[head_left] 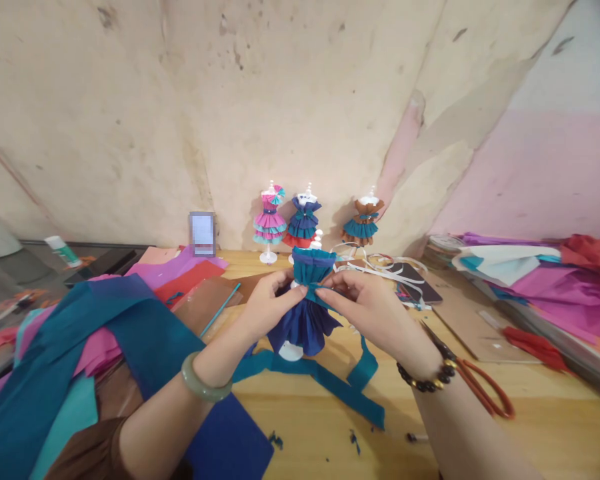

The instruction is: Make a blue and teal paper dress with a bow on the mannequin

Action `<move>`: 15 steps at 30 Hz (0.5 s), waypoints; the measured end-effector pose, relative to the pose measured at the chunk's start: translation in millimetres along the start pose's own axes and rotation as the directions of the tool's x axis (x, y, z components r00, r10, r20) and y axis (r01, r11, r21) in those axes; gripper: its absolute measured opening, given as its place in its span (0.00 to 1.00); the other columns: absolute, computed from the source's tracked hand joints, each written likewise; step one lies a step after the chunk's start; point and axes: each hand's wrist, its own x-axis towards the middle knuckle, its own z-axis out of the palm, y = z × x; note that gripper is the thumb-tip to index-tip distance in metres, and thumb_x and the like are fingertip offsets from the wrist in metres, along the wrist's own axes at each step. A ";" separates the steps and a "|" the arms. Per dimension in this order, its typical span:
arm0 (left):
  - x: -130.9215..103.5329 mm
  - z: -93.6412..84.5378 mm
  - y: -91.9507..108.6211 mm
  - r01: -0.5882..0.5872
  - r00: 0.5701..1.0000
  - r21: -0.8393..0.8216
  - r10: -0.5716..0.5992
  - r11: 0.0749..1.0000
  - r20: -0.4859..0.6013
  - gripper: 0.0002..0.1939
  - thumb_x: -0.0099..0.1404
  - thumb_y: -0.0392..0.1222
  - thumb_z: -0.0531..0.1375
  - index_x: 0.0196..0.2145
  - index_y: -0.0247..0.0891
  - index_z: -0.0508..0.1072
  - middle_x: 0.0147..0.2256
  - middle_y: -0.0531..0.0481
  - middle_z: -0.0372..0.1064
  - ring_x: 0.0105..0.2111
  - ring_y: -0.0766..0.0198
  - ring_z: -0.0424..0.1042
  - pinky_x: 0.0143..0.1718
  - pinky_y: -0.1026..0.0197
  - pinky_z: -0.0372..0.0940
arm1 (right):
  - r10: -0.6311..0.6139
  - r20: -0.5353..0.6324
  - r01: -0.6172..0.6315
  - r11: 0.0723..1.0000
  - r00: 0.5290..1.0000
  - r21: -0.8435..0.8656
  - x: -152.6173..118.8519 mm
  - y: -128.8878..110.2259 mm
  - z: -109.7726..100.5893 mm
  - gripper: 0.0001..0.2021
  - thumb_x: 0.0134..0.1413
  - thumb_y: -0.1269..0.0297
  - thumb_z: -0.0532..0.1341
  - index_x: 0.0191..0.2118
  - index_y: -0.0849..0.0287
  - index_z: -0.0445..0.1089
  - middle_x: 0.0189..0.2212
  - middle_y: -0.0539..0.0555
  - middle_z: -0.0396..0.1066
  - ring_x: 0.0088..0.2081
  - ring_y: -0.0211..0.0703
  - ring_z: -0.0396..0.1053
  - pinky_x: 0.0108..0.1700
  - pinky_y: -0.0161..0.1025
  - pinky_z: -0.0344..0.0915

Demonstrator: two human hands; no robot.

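Observation:
A small white dress form in the middle wears a teal pleated top (314, 265) and a dark blue pleated skirt (307, 325). My left hand (275, 300) pinches a teal strip at the waist from the left, its thumb on the front. From the right, my right hand (355, 299) holds the same strip between thumb and fingers, close to the left thumb. A long teal strip (330, 387) trails over the table below the form. The fingers behind the form are partly hidden.
Three dressed miniature forms, one pink (269, 223), stand by the wall. Coloured sheets (150, 327) cover the left side. Orange-handled scissors (485, 387), white cords (385, 267) and a brown board (473, 323) lie right. A phone (203, 233) stands behind.

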 end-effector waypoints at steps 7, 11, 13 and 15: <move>-2.5 0.7 8.7 0.002 0.999 0.000 -0.002 1.000 0.036 0.14 0.61 0.47 0.61 0.41 0.34 0.75 0.40 0.46 0.75 0.40 0.57 0.73 0.44 0.58 0.65 | -0.005 -0.009 0.005 0.999 1.000 -0.039 -0.3 -4.8 -0.1 0.08 0.56 0.61 0.62 0.32 0.58 0.75 0.28 0.51 0.76 0.29 0.41 0.71 0.32 0.37 0.64; -1.3 0.5 4.7 -0.008 1.000 0.060 0.009 0.998 -0.013 0.11 0.61 0.46 0.61 0.37 0.35 0.75 0.33 0.49 0.74 0.34 0.60 0.71 0.38 0.60 0.64 | -0.021 0.007 0.021 1.000 1.000 -0.022 -1.7 -6.6 0.4 0.08 0.57 0.61 0.61 0.32 0.58 0.75 0.28 0.51 0.76 0.29 0.41 0.70 0.31 0.37 0.65; -0.4 0.0 0.8 -0.026 0.999 0.100 0.029 0.995 -0.033 0.11 0.61 0.46 0.61 0.35 0.35 0.74 0.31 0.50 0.73 0.32 0.61 0.71 0.36 0.61 0.64 | -0.015 0.023 0.015 1.000 1.000 0.018 -2.8 -8.1 1.0 0.09 0.57 0.61 0.60 0.33 0.58 0.76 0.29 0.52 0.76 0.30 0.42 0.71 0.31 0.37 0.65; -0.1 -0.7 -2.4 -0.046 0.998 0.136 0.051 0.990 -0.038 0.11 0.61 0.46 0.61 0.34 0.35 0.74 0.31 0.50 0.72 0.32 0.62 0.70 0.35 0.61 0.64 | -0.011 0.036 0.009 0.998 0.999 0.056 -3.3 -9.6 1.6 0.09 0.56 0.60 0.61 0.34 0.58 0.76 0.30 0.53 0.77 0.30 0.42 0.71 0.31 0.37 0.66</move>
